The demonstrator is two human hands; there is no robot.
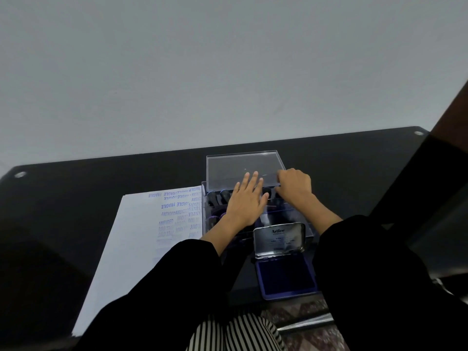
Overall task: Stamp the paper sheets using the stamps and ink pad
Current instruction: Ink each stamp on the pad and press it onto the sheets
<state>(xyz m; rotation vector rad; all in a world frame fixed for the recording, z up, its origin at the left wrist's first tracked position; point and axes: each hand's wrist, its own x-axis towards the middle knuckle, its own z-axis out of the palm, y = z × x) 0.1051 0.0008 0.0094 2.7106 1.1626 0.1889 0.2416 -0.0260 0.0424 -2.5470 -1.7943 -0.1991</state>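
Here, my left hand point(247, 198) lies flat, fingers spread, over the stamps point(224, 195) in the clear box point(286, 214). My right hand point(295, 186) curls its fingers on the near right corner of the raised lid point(240, 168). The step, I judge, is choosing a stamp: steady the lid and lift one handle straight up. The ink pad point(286, 277) lies open just before the box, with the blue-printed paper sheets point(152, 236) to its left.

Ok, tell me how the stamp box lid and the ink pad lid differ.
The stamp box lid is clear and plain; the ink pad lid is metal, printed Artline. The stamp box lid is wider. The right hand grips the stamp box lid; nothing touches the ink pad lid. Both are open.
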